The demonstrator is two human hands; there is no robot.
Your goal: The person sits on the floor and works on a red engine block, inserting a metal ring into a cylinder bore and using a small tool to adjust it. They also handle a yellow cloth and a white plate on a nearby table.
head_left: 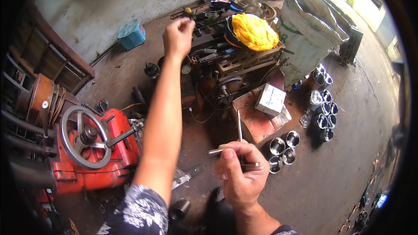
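Note:
My left hand (177,37) is stretched far forward over the near left part of a dark tray (209,32) of tools and metal parts. Its fingers are curled together, and what they hold, if anything, is hidden. Close to my body, my right hand (244,172) is closed round a T-shaped steel tool (239,126). One slim rod of it points up and away, while a crossing bar sticks out on both sides of the fist. A bundled yellow cloth (254,32) lies at the tray's right end.
A red machine (93,169) with a grey handwheel (67,132) stands at left. A white box (271,99) rests on reddish cardboard (252,119). Several pistons (277,146) stand on the floor at right, near a large white sack (307,30). A blue container (131,35) sits by the wall.

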